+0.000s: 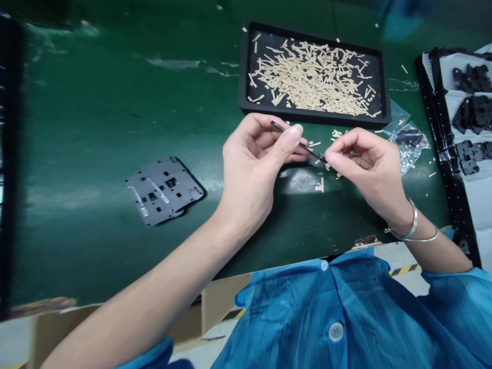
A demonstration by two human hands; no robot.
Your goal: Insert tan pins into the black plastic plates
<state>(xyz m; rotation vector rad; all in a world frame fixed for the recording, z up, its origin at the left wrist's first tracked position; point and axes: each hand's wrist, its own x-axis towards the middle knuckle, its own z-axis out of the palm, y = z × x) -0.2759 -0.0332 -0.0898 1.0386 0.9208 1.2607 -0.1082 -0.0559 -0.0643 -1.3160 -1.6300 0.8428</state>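
Between thumb and fingers, my left hand (255,159) pinches a thin black plastic part (305,147), seen nearly edge-on. At the part's lower right end, the thumb and forefinger of my right hand (365,164) are pressed together. Whether they grip the part itself or something small on it is hidden. Beyond both hands lies a black tray (313,114) holding a heap of small cream-coloured strips (307,77). Left of my left hand, flat dark grey plates (165,190) with square holes and pale strips rest on the table, one partly over another.
Loose cream scraps (320,185) are scattered on the green table (96,128) around my hands. A clear plastic bag (411,146) lies right of the tray. At the right edge, a black-rimmed bin (442,123) holds black moulded parts (474,113) on white lining.
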